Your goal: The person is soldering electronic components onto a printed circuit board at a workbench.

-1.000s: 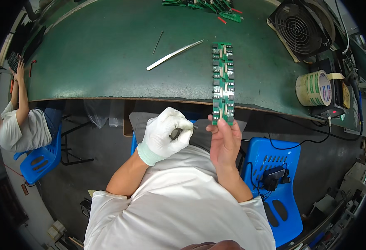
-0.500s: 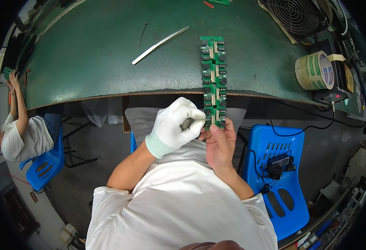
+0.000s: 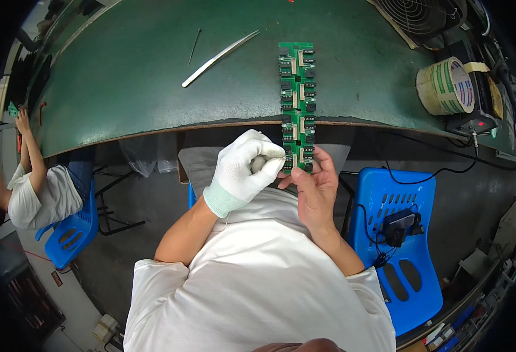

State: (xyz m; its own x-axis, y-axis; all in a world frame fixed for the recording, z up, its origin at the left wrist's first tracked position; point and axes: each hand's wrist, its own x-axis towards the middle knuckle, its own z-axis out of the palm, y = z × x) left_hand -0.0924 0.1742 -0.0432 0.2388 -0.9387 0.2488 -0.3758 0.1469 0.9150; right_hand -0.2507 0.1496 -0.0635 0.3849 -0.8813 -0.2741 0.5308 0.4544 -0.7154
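A long green circuit board [image 3: 296, 111] carries rows of black chips, pale connectors and small glass-like parts. It points away from me, its far part over the table and its near end past the table edge. My bare right hand [image 3: 315, 188] grips that near end, thumb on top and fingers beneath. My left hand [image 3: 243, 170], in a white knit glove, is closed in a pinch at the board's near left edge. Its fingertips touch or almost touch the parts there; anything between them is too small to make out.
On the green table [image 3: 123, 76] lie tweezers [image 3: 212, 62] and a thin dark pin [image 3: 195, 46]. A tape roll [image 3: 443, 88] stands at right by a black box, below a fan [image 3: 416, 20]. A blue chair [image 3: 366, 199] holds a black adapter. At left sits another person [image 3: 46, 199].
The whole view has shifted slightly, so the table and board sit a little higher in the picture. Both hands keep their hold at the board's near end. The other person's arms have shifted slightly.
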